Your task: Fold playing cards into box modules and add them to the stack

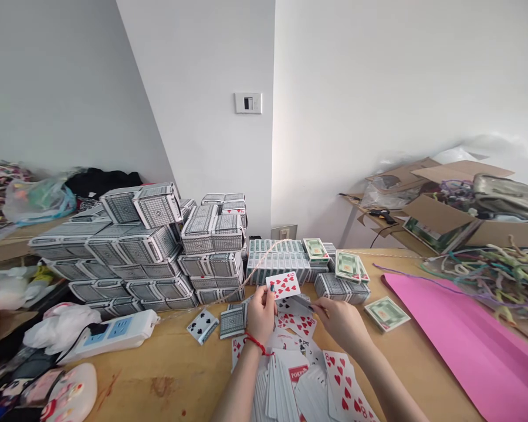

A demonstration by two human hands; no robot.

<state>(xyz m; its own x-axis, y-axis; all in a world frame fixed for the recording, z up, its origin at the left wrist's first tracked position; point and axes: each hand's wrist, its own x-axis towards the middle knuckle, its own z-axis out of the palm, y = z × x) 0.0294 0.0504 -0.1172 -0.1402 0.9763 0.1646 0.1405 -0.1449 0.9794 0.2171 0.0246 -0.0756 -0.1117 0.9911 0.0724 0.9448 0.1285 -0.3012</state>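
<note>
My left hand [261, 313], with a red cord round its wrist, is closed on a playing card [285, 286] showing several red hearts. To its right, the fingers of my right hand [341, 322] pinch another playing card [303, 301], seen nearly edge-on. Loose cards [295, 323] lie spread beneath both hands, some face up. Closer to me is a thick heap of white-edged cards [279, 387], with an eight of hearts [345, 384] at its right side. Left of my left hand, a spades card [202, 326] and a face-down card [232, 322] rest on the wooden table [167, 357].
Banded card bundles [136, 252] are stacked high on the left. Behind my hands is a row of packed card boxes [277, 258]. Green card boxes [386, 313] and a pink sheet [440, 334] lie right. A power strip [112, 334] sits left; tangled cords [488, 275] lie far right.
</note>
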